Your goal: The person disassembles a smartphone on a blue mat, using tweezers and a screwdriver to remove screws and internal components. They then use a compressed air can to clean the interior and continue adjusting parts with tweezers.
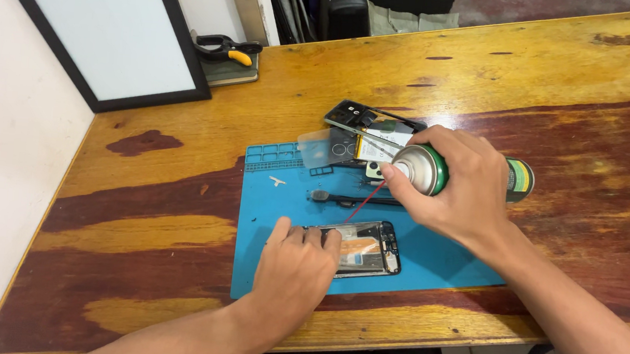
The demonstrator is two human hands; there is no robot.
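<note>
The opened phone (366, 247) lies flat on the blue mat (444, 260), near the front edge of the wooden surface (536, 82). Its back is already off, so the inside parts show (orange and silver bits). The spraying looks like it is just under way; I cannot see any wet spot yet, and the phone is not put back together.

The left hand (296, 263) lies flat with the fingers close together, pressing down on the left end of the phone to hold it.

The right hand (458, 186) is wrapped tight around a green spray can (437, 172), tipped on its side above the mat. A thin red straw (366, 200) runs from the can's top down toward the phone.

Just behind the can lies another phone frame (373, 125) with a clear cover (325, 149) beside it. A dark thin tool (347, 199) rests on the mat between the two phones. Far back, yellow-handled pliers (227, 48) sit near a black-framed board (93, 21).
</note>
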